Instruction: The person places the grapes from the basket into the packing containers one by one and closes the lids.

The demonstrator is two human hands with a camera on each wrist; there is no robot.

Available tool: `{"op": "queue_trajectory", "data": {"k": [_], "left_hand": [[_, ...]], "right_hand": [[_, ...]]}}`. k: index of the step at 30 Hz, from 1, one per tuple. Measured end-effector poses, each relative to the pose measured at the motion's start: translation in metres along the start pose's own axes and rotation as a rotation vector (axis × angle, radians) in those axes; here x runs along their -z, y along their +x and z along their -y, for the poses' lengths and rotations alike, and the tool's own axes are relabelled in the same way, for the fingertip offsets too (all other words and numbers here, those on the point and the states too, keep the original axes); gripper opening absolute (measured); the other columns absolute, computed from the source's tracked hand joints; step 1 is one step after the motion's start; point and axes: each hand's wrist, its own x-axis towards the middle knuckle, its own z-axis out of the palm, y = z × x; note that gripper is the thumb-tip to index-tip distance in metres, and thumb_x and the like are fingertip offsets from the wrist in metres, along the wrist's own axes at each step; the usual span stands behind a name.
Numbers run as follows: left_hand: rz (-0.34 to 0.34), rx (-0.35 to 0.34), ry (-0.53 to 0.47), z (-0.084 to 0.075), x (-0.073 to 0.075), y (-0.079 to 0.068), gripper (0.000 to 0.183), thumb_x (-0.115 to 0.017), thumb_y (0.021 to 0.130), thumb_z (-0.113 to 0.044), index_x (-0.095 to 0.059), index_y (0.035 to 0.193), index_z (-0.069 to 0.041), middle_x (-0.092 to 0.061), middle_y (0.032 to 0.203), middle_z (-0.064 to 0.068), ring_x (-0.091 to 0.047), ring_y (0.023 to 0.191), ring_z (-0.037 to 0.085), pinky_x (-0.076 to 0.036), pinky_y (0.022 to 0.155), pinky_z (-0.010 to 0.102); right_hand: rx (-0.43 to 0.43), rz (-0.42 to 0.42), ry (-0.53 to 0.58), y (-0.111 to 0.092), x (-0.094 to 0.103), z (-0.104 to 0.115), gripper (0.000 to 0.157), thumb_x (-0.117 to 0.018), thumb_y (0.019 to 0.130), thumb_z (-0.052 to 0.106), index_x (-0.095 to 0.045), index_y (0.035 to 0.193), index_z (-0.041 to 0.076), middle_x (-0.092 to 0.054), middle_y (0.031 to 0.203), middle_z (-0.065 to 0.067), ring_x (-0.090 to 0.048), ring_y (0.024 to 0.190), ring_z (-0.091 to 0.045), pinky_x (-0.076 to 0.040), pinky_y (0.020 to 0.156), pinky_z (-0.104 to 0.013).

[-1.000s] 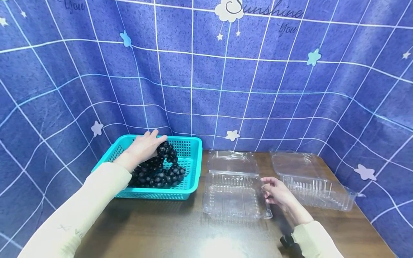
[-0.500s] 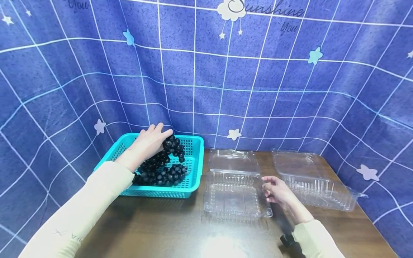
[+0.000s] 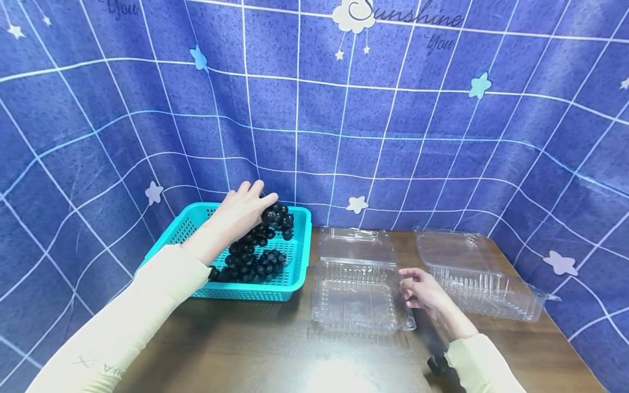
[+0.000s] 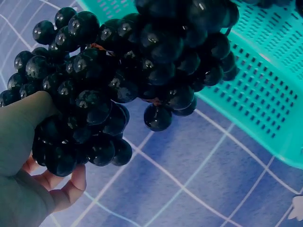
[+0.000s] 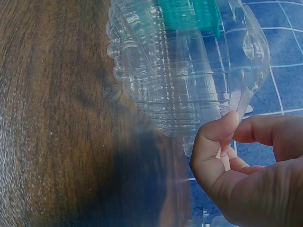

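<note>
In the head view, my left hand (image 3: 238, 215) grips a bunch of dark grapes (image 3: 277, 221) above the teal basket (image 3: 236, 292). The left wrist view shows thumb and fingers around one end of the grapes (image 4: 94, 99), while the rest of the bunch hangs out to the side. More dark grapes (image 3: 267, 265) lie in the basket. Over to the right, my right hand (image 3: 425, 295) is at the right rim of a clear plastic clamshell container (image 3: 354, 303) with its lid folded back. Thumb and index finger pinch that rim in the right wrist view.
A second clear clamshell container (image 3: 486, 297), lid also folded back, stands right of my right hand. Behind the brown wooden table (image 3: 255, 344) hangs a blue gridded curtain (image 3: 319, 109). A small black object (image 3: 436, 364) is beside my right sleeve.
My left hand has risen and moved to the right, drawing the bunch of grapes up out of the pile. My right hand has stayed at the container's rim.
</note>
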Motion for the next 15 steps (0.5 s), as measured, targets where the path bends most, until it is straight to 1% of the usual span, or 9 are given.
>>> {"op": "queue_trajectory", "data": {"k": [6, 10, 15], "left_hand": [[-0.045, -0.050, 0.030, -0.011, 0.012, 0.005, 0.044, -0.074, 0.077, -0.010, -0.049, 0.112, -0.018, -0.045, 0.103, 0.013, -0.045, 0.082, 0.032, -0.041, 0.052, 0.038], [-0.071, -0.067, 0.039, -0.019, 0.020, 0.009, 0.044, -0.075, 0.077, -0.011, -0.048, 0.112, -0.018, -0.045, 0.102, 0.013, -0.045, 0.081, 0.032, -0.040, 0.050, 0.037], [-0.098, -0.089, 0.043, -0.026, 0.026, 0.013, 0.044, -0.075, 0.077, -0.012, -0.049, 0.112, -0.018, -0.045, 0.102, 0.013, -0.046, 0.084, 0.032, -0.042, 0.050, 0.037]], "right_hand": [[0.006, 0.006, 0.000, 0.000, 0.000, -0.001, 0.047, -0.047, 0.088, -0.001, -0.032, 0.131, -0.006, -0.049, 0.078, 0.000, -0.048, 0.060, -0.008, -0.046, 0.051, -0.021], [0.003, 0.007, 0.004, 0.000, -0.001, 0.000, 0.047, -0.046, 0.087, -0.001, -0.031, 0.132, -0.006, -0.050, 0.076, 0.000, -0.048, 0.059, -0.008, -0.045, 0.051, -0.021], [0.001, 0.009, 0.004, 0.000, -0.002, 0.002, 0.048, -0.046, 0.087, -0.001, -0.031, 0.133, -0.007, -0.050, 0.075, 0.000, -0.047, 0.060, -0.008, -0.045, 0.051, -0.021]]}}
